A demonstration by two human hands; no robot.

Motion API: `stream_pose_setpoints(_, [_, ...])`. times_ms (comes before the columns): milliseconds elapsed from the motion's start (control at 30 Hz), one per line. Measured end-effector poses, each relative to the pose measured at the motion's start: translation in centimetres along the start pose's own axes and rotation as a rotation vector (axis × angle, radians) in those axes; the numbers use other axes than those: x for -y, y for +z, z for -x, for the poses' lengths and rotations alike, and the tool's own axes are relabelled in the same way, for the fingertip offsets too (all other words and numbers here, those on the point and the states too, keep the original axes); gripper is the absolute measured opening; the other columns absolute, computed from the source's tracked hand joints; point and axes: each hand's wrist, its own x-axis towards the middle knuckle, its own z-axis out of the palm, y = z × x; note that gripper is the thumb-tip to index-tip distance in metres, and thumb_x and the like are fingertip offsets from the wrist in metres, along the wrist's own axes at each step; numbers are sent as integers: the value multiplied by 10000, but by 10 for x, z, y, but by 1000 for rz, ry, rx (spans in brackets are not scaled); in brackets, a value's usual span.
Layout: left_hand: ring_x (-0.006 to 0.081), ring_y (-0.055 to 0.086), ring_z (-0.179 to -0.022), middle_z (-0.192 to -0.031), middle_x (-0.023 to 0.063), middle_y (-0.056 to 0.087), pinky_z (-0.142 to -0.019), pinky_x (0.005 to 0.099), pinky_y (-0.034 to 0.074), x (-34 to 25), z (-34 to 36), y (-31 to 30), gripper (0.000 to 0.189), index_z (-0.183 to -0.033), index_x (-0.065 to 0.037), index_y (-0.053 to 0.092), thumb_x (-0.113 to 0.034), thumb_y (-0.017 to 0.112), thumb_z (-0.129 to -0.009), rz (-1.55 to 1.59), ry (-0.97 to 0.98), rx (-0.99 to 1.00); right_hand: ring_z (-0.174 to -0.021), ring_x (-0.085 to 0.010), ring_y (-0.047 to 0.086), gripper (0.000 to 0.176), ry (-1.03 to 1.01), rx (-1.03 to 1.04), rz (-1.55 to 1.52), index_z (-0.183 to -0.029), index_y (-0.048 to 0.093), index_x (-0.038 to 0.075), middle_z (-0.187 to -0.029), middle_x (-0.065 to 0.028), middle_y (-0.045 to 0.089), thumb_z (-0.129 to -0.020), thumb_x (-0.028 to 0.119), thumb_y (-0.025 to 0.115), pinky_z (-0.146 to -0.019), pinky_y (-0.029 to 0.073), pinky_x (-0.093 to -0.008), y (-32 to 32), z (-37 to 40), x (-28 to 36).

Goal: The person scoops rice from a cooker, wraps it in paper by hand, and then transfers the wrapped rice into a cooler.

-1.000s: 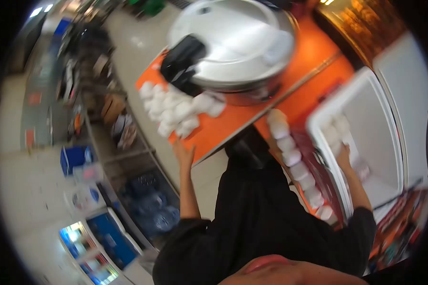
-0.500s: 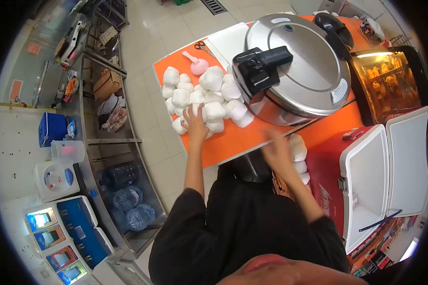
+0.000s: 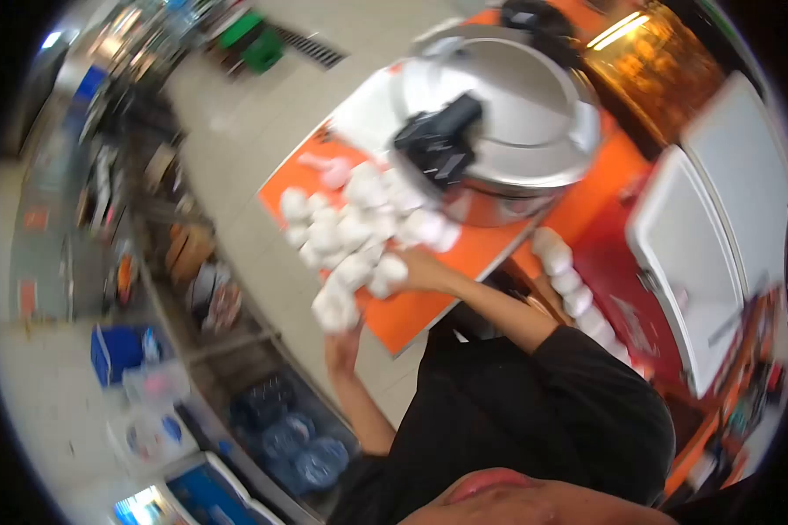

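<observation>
A pile of white wrapped bundles (image 3: pixel 350 232) lies on the orange table (image 3: pixel 394 322). At the table's left edge my left hand (image 3: pixel 345 343) is closed around a white bundle (image 3: pixel 334 304), gripping it from below. My right hand (image 3: pixel 422 269) reaches across from the right, its fingers curled on another white bundle (image 3: pixel 388 273) at the near side of the pile. The bundles hide most of the fingers of both hands, and the picture is blurred by motion.
A large steel rice cooker (image 3: pixel 517 114) with a black handle stands behind the pile. Near it is a pink scoop (image 3: pixel 331 171). To the right are an open red cooler (image 3: pixel 608 284) and a row of white bundles (image 3: pixel 567 278). Water jugs (image 3: pixel 320 464) sit on the left shelf.
My right hand has come in from the right onto a bundle. My left hand has drawn nearer, holding a bundle at the table's edge. The view has turned and shifted.
</observation>
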Motion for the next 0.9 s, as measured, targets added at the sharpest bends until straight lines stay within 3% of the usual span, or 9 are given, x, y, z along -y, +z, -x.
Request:
stream_pose_setpoints(100, [341,522,-1157,-1403,127,406,-996,489,412,8,51,24,993,-1410,-33,303,-172,862,-602,-129,-27,164,-1206,-251,483,762,-137,184,-588,-1392,377,13,-1324,-150,492,-788,312,733,-994,400,-406,-59,166,23])
stream_pose_setpoints(133, [370,548,-1108,-1411,147,392,-946,492,452,11,56,41,1025,-1412,-36,294,-174,880,-582,-92,-86,163,-1110,-233,549,727,-484,198,-713,-1375,383,-14,-1248,-143,541,-798,262,729,-918,460,-368,-84,218,23])
stream_pose_setpoints(200, [400,575,-1059,-1418,167,378,-896,496,491,9,55,97,1059,-1414,-39,285,-177,898,-561,-68,-184,211,-864,-215,633,874,-524,-91,-692,-1325,378,-29,-1040,-114,612,-684,384,804,-702,534,-280,-135,339,18])
stream_pose_setpoints(233, [414,592,-1003,-1370,188,403,-834,492,518,6,57,129,1059,-1395,-66,304,-195,914,-539,-88,-270,258,-997,-239,605,984,-454,-569,-859,-1334,345,-12,-1091,-187,590,-601,445,815,-888,474,-342,-142,402,80])
stream_pose_setpoints(267, [429,609,-946,-1323,208,427,-772,489,545,9,56,153,1059,-1376,-92,323,-213,931,-517,-109,-349,292,-872,-218,613,1038,-408,-717,-792,-1394,231,68,-994,-150,595,-617,460,797,-710,529,-277,-157,441,75])
stream_pose_setpoints(367, [426,616,-916,-1253,206,450,-736,473,558,35,25,228,1027,-1341,-116,344,-237,936,-511,-18,-275,737,-967,-223,597,849,62,-900,-138,-1344,373,104,-1042,-146,584,-639,359,772,-828,490,-327,-225,539,37])
stream_pose_setpoints(500, [406,622,-878,-1078,182,478,-668,407,565,92,-25,369,915,-1261,-192,385,-264,935,-534,267,-126,1463,-1051,-326,540,688,468,-767,680,-1319,445,164,-1246,-215,466,-702,259,737,-926,438,-431,-246,573,-145])
stream_pose_setpoints(667, [361,619,-896,-1166,213,486,-659,343,534,136,-19,509,968,-1256,-108,358,-252,948,-502,111,-112,1402,-1177,-412,434,791,488,-811,1092,-1425,356,198,-1350,-216,395,-726,264,721,-990,391,-473,-242,545,-310])
stream_pose_setpoints(900, [241,550,-1066,-1215,129,493,-913,352,447,190,-6,608,1021,-1371,-43,291,-176,904,-565,-527,-419,1248,-1292,-421,347,862,283,-701,594,-1506,130,252,-1432,-221,295,-796,178,614,-1058,333,-497,-252,543,-362])
